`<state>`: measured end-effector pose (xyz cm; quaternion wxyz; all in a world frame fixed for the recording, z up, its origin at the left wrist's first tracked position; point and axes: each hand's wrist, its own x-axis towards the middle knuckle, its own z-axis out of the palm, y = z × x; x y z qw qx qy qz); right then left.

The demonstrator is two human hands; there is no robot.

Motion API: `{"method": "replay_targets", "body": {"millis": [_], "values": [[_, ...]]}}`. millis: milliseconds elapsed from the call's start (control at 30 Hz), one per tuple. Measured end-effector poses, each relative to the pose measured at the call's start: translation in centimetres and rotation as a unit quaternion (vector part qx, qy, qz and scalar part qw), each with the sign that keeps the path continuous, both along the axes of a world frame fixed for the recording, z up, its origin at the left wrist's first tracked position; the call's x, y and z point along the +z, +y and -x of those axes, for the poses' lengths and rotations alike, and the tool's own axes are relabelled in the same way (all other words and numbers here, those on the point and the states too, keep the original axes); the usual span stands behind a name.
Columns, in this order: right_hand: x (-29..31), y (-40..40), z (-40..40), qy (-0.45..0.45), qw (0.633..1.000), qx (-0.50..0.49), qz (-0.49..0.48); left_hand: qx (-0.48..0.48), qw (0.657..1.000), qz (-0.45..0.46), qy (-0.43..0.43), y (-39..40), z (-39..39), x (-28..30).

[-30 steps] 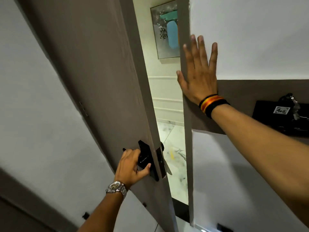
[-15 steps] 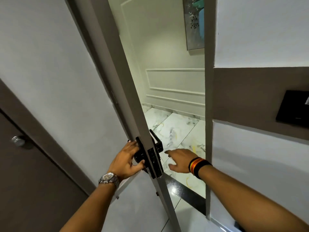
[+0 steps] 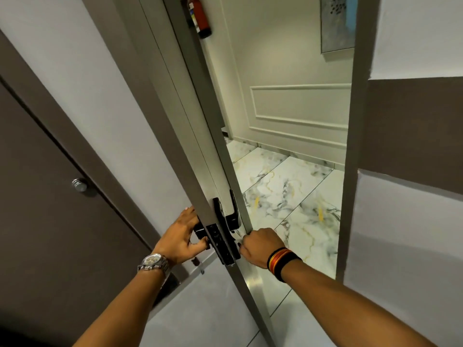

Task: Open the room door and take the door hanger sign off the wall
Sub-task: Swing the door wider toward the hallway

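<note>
Already well ajar: room door (image 3: 200, 136), seen edge-on, marble corridor floor (image 3: 288, 186) showing through the gap. Far left, a second dark door with a round metal knob (image 3: 79, 185), not part of the job. Next, left hand (image 3: 179, 237), watch (image 3: 153, 262) on the wrist, fingers curled shut around the inside lever on the near face of the door. Then the black lock plate (image 3: 220, 242) on the door's edge. Just right of it, right hand (image 3: 258, 242), striped wristband (image 3: 281, 262) behind, closed into a fist against the outer face beside the outside handle (image 3: 233, 211); whether actually gripping that handle, cannot tell. Right again, door frame (image 3: 350, 146) and two-tone wall. No door hanger sign anywhere in view. Step in hand, by all appearances: opening, nearly done. Next, probably: swing wider, let go, search the wall for the sign.
</note>
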<state>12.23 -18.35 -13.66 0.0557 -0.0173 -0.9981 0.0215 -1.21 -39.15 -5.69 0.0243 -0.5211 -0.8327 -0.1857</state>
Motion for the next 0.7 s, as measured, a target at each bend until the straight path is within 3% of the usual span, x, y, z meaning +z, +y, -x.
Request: {"method": "replay_targets", "body": {"millis": [433,567,700], "values": [[1.4,-4.4,1.3,0.082,0.994,0.031,-0.058,0.040,0.999,0.004,-0.011,-4.0,1.6,0.1],[-0.1,-4.5,1.9,0.130,0.990,0.048,0.014,0.022,1.000,0.011,-0.006,-4.6,1.9,0.2],[-0.3,-1.3,2.7,0.124,0.985,-0.033,0.114,0.030,0.999,0.012,-0.004,-4.7,2.1,0.2]]}}
